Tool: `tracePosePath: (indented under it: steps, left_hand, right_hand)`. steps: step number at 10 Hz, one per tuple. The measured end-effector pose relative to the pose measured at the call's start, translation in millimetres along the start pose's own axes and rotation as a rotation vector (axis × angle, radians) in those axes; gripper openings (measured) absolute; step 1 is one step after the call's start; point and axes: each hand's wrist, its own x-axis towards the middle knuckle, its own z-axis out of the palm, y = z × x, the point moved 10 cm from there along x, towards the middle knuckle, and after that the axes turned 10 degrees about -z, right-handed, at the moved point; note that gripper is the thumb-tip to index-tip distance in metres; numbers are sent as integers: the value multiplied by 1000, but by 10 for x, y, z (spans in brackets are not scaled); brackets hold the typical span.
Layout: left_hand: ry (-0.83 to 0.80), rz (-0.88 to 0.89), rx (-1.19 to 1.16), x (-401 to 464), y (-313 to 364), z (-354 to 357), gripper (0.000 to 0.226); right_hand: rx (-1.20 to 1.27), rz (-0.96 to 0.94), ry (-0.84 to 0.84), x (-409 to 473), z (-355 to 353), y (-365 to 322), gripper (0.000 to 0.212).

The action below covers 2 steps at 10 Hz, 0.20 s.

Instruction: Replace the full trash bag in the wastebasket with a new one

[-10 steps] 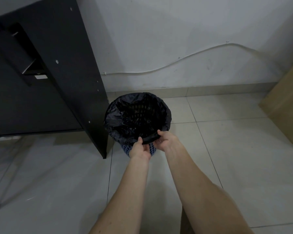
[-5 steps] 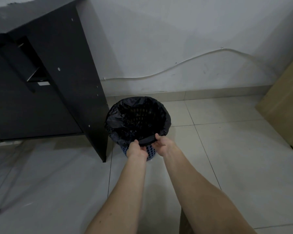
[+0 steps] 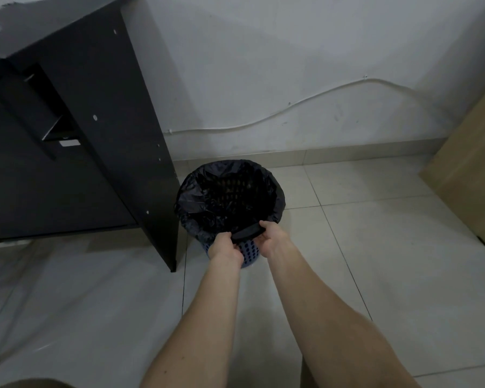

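Dark desk (image 3: 76,130) stands left on the tiled floor (image 3: 375,261), wall cable (image 3: 263,121) behind. Blue perforated wastebasket (image 3: 248,252) sits just beside the desk leg, black trash bag (image 3: 230,197) lining it, rim folded over all round. Left hand (image 3: 226,246) and right hand (image 3: 272,236) each pinch the bag's near edge, grip closed on it. Looks like the fitting step, nearly done; next: pull this last edge down over the rim, evenly.

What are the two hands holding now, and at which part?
Both the left hand and the right hand pinch the black trash bag at its near edge, stretched over the wastebasket rim.
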Motion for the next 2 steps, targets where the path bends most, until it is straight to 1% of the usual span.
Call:
tracePosePath:
  steps: [1, 2]
  left_hand:
    - [-34, -110, 127, -160, 43, 27, 36]
    - [-19, -212, 182, -507, 161, -31, 42]
  right_hand:
    - [-77, 78, 4, -142, 56, -2, 25]
    - [-268, 224, -12, -624, 66, -132, 37]
